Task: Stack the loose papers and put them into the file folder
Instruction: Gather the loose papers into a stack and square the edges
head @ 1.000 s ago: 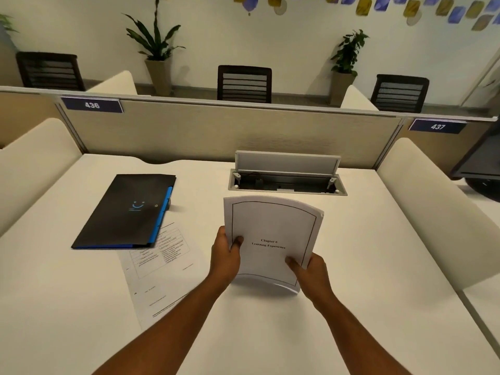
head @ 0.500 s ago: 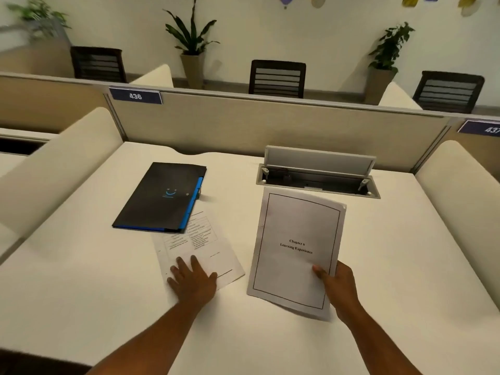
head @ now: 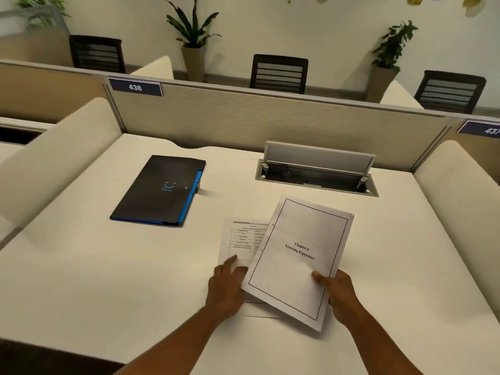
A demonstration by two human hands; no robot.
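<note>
Right hand (head: 341,289) pinched stack of papers (head: 299,261) at near corner, long axis tilted away-right. Left hand (head: 226,286) flat on loose sheet (head: 242,242), partly under stack. File folder (head: 159,189) shut, far-left on bench (head: 81,266), nearer left hand.

White desk (head: 81,280) is carrying your work, bounded by beige partition at rear. Black file folder (head: 159,190) with blue edge is lying flat, closed, at left-centre. Printed sheet with table (head: 240,242) is lying flat near centre, apart from folder, partly covered. Recessed cable tray (head: 316,180) is sitting in desk at rear right, lid standing open.
</note>
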